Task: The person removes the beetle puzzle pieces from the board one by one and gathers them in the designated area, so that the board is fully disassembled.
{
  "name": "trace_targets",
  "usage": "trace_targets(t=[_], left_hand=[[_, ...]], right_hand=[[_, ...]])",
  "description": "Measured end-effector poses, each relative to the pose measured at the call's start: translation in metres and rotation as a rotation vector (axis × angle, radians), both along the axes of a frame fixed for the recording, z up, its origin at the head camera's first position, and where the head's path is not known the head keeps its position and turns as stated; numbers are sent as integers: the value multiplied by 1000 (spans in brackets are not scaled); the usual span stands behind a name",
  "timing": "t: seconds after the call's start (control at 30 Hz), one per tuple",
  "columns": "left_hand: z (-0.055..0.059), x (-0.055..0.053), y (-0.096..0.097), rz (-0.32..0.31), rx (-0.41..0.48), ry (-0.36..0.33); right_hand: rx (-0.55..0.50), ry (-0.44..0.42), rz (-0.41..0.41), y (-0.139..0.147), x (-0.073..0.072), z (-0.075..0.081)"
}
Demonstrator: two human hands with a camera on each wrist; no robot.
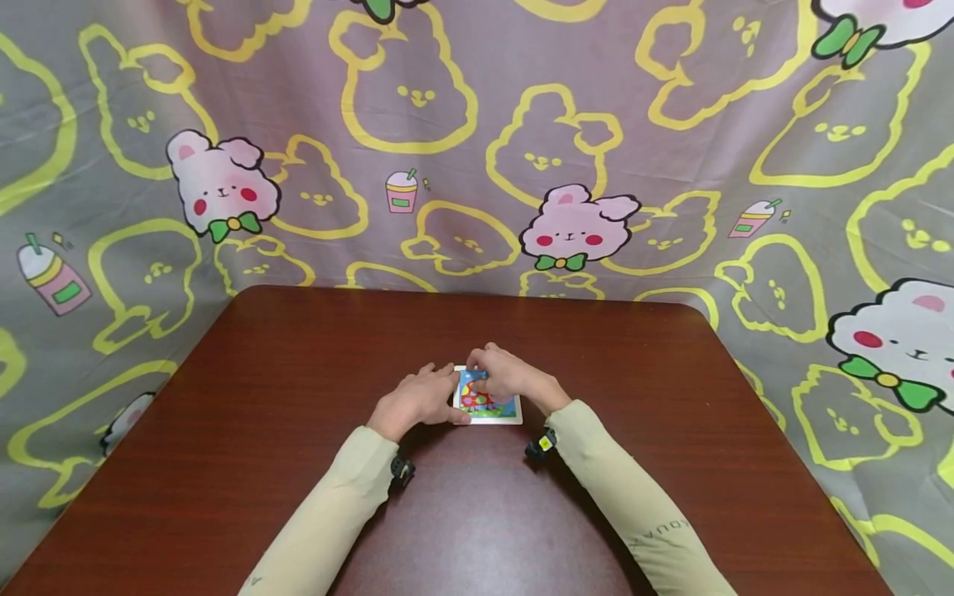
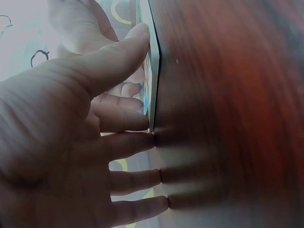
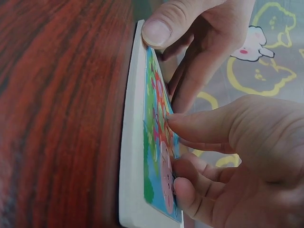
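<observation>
A small flat picture board (image 1: 488, 414) lies on the table. It has a white rim and a bright cartoon print in blue, green and red. My left hand (image 1: 423, 397) steadies its left side, with the thumb (image 2: 137, 40) on the near rim and the index fingertip at the edge. The other left fingers are straight, their tips on the tabletop. Over the upper part of the board is my right hand (image 1: 507, 372). Its bent thumb (image 3: 204, 126) and fingers touch the printed surface (image 3: 154, 142). Whether they pinch a loose piece is hidden.
The dark red-brown wooden table (image 1: 335, 339) has rounded far corners. A patterned cloth (image 1: 462, 108) with rabbits and cups hangs behind it and along both sides. Black devices, one on the left wrist (image 1: 402, 472) and one on the right wrist (image 1: 542, 444), sit below the cuffs.
</observation>
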State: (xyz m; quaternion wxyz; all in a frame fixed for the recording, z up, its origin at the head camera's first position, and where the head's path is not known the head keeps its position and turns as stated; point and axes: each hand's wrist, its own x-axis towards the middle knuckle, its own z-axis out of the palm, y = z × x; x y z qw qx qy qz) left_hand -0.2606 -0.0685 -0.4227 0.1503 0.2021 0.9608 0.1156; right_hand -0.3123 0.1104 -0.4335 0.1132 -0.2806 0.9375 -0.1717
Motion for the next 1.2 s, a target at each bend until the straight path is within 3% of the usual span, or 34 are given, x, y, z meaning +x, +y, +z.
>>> trace_targets(t=[0.5,0.8,1.2], left_hand=[[-2,1,0,10,-11,16],[-1,2,1,15,-22,3],[-1,2,-1,15,-5,8]], right_hand=[[-41,6,-25,-2,2,2],[-154,59,-61,-4,5,7],[-295,31,-40,15,-2,11]])
